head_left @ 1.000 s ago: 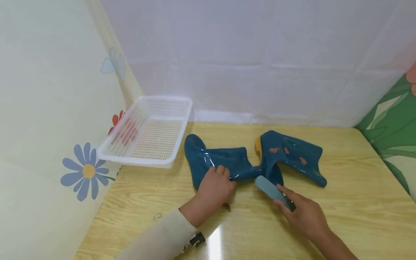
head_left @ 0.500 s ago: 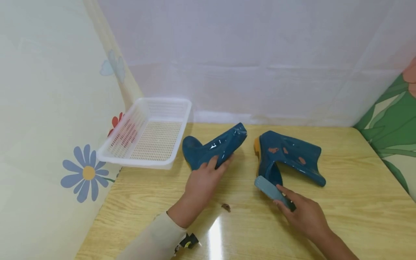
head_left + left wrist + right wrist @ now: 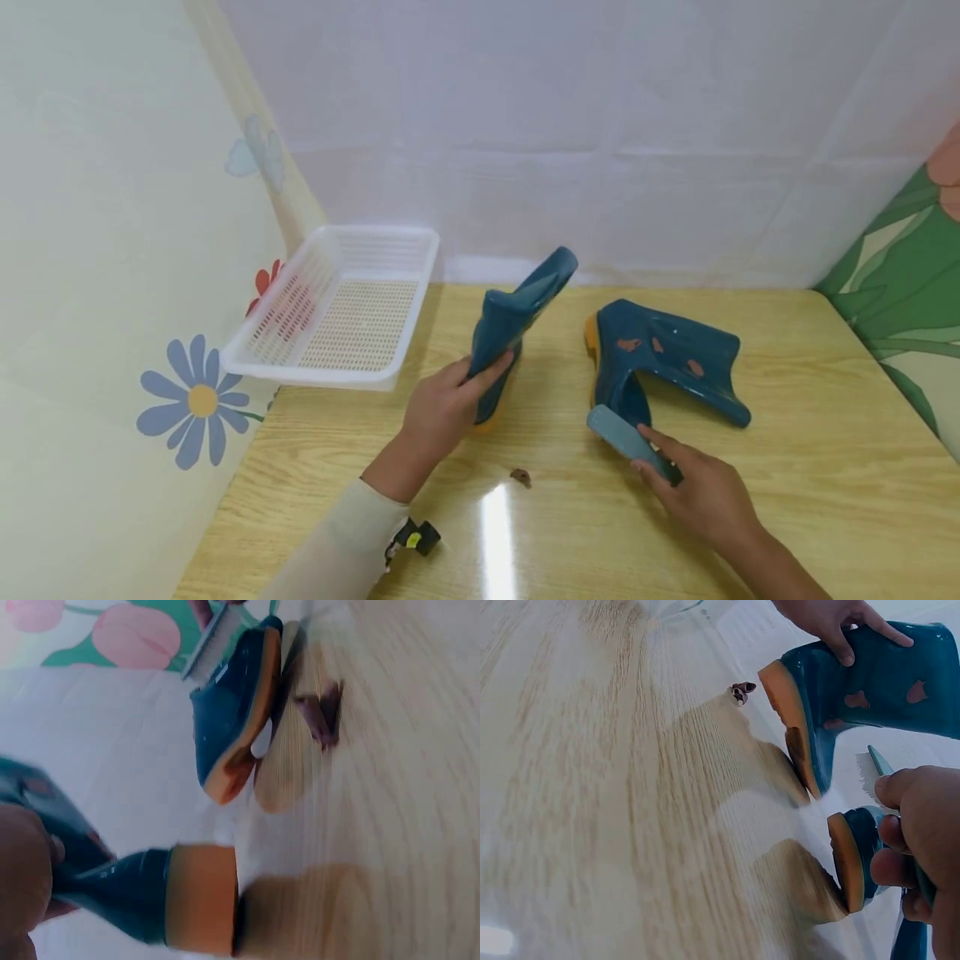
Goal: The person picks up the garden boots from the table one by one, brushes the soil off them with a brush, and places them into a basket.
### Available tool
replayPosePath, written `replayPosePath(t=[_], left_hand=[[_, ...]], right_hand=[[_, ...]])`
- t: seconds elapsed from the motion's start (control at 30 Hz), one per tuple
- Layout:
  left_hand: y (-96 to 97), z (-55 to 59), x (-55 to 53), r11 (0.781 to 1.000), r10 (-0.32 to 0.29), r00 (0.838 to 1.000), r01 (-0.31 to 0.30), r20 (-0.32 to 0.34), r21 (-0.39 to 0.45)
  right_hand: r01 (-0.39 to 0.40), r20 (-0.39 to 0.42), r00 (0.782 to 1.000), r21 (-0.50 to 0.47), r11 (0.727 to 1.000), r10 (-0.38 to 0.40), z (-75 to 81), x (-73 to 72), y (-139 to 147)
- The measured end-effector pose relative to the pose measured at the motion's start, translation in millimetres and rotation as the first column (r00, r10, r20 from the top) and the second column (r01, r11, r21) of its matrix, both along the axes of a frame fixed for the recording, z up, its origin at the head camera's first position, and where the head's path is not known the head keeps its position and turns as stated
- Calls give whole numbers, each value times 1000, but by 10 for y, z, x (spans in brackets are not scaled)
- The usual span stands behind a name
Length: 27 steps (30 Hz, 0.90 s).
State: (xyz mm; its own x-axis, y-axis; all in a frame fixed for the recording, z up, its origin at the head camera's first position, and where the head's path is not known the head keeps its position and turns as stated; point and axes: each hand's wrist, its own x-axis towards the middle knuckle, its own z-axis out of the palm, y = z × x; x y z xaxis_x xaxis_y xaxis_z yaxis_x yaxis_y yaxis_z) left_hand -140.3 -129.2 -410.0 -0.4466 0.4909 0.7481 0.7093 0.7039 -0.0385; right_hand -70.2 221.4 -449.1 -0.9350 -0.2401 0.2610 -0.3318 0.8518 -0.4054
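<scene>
Left grip (image 3: 442,407) partly hides held boot (image 3: 513,315).

Head view bright, white glare (image 3: 497,542) on tabletop (image 3: 817,492); wrist views dimmer, left blurred, soft-edged shadows (image 3: 791,874).

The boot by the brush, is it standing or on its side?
On its side: in the head view, the boot lies with its shaft stretched along the table and its orange sole facing left.
</scene>
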Motion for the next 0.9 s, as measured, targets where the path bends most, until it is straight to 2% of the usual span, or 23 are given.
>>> replayPosePath(t=[0.13,0.33,0.43,0.53,0.6,0.67,0.77,0.9], left_hand=[[-96,-48,-43,997,-82,996,82,43,-3],[-130,-119,-39,992,-123,981,118,151,40],[-128,-138,-44,992,-123,982,116,147,55],[-137,-168,-45,994,-105,986,100,128,45],[-142,-176,-42,996,-90,983,83,159,45],[-141,-174,-39,997,-64,973,51,222,64],[-131,-154,-26,992,-21,950,-19,313,123],[-112,-125,4,980,15,935,-85,355,182]], right_hand=[[-6,-9,1000,-1,1000,6,-10,-1,5],[-16,-18,1000,-5,1000,16,-21,-7,21],[-17,-15,1000,-11,1000,17,-31,-6,22],[-14,-7,1000,-13,1000,14,-40,-4,18],[-14,-4,1000,-13,1000,14,-45,-2,17],[-13,-7,1000,-11,1000,13,-48,-2,18],[-18,-6,1000,-14,1000,17,-50,-5,22],[-28,-7,1000,-16,999,28,-55,-11,26]])
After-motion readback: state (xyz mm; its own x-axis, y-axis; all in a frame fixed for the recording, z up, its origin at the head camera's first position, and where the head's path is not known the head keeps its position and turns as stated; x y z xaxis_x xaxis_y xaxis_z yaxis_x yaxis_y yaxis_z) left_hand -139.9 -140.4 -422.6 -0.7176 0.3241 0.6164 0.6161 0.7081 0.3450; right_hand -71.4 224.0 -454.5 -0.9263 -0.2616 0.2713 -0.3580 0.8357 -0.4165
